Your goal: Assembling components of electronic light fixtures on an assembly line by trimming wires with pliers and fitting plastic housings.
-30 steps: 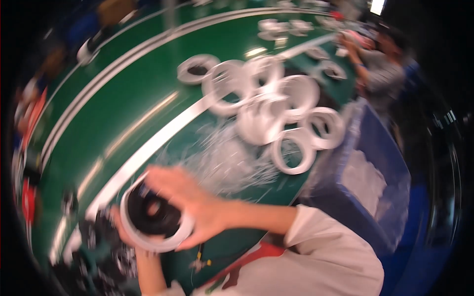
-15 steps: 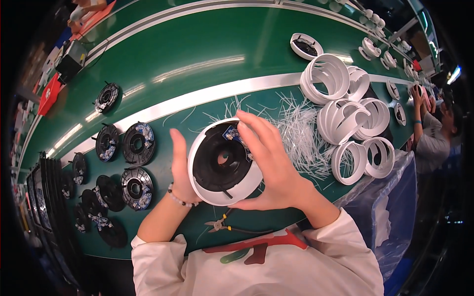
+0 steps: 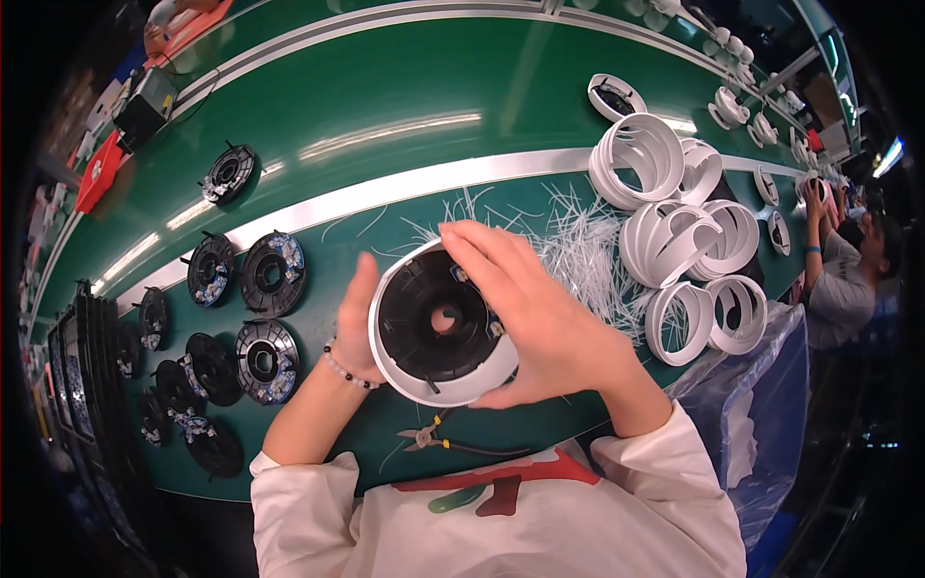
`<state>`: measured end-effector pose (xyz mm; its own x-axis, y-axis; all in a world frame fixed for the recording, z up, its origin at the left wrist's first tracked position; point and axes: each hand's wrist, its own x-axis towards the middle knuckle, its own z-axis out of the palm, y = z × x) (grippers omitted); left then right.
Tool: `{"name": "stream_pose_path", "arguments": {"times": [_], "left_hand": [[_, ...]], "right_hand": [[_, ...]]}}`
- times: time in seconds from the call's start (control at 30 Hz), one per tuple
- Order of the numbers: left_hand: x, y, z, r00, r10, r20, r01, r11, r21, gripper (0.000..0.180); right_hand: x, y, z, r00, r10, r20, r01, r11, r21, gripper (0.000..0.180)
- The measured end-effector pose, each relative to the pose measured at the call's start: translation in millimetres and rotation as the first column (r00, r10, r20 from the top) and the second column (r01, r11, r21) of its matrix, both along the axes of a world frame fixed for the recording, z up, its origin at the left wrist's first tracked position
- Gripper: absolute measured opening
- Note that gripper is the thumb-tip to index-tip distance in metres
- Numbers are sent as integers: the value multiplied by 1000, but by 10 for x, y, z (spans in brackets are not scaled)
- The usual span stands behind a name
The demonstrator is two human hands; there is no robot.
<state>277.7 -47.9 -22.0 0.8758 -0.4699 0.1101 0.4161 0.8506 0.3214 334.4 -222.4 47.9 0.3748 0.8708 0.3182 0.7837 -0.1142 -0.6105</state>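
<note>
Between my two hands is a white round housing (image 3: 469,389) with a black plastic disc (image 3: 409,332) seated inside it. The disc has a hole in its middle, and a finger shows through it. A small blue circuit board on the disc is mostly covered by my right fingers. My left hand (image 3: 356,323) supports the housing's left side, thumb up along the rim. Over the right side my right hand (image 3: 559,332) is wrapped, fingertips at the top edge and thumb low. Below the housing, diagonal cutters (image 3: 424,438) with dark handles lie on the green table.
Several black discs with circuit boards (image 3: 273,275) lie at left, beside stacked black trays (image 3: 82,385). White rings (image 3: 665,241) are piled at right, next to loose white strips (image 3: 588,255). A conveyor belt (image 3: 405,87) runs behind. A plastic-lined blue bin (image 3: 761,405) stands at right; a co-worker (image 3: 848,279) sits beyond.
The housing has shifted slightly right and down, and the disc's lower tab has moved left. My right fingers now cover more of the circuit board. Parts on the belt have moved right.
</note>
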Motion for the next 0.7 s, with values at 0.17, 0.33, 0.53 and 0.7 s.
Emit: {"name": "stream_pose_path", "arguments": {"times": [0.17, 0.33, 0.53, 0.7], "left_hand": [[-44, -44, 48, 990, 139, -33, -134, 983, 128, 63], [-68, -91, 109, 979, 201, 24, -201, 952, 230, 67], [242, -207, 33, 865, 412, -287, -328, 896, 298, 46], [1125, 146, -89, 887, 447, -120, -365, 835, 412, 35]], "right_hand": [[-96, 14, -213, 987, -158, 14, 156, 982, 108, 105], [-222, 53, -377, 958, -285, 38, 275, 947, 169, 105], [-68, -113, -677, 939, -278, -202, 316, 929, 192, 110], [-150, -647, -443, 805, -593, 15, 539, 741, 400, 76]]}}
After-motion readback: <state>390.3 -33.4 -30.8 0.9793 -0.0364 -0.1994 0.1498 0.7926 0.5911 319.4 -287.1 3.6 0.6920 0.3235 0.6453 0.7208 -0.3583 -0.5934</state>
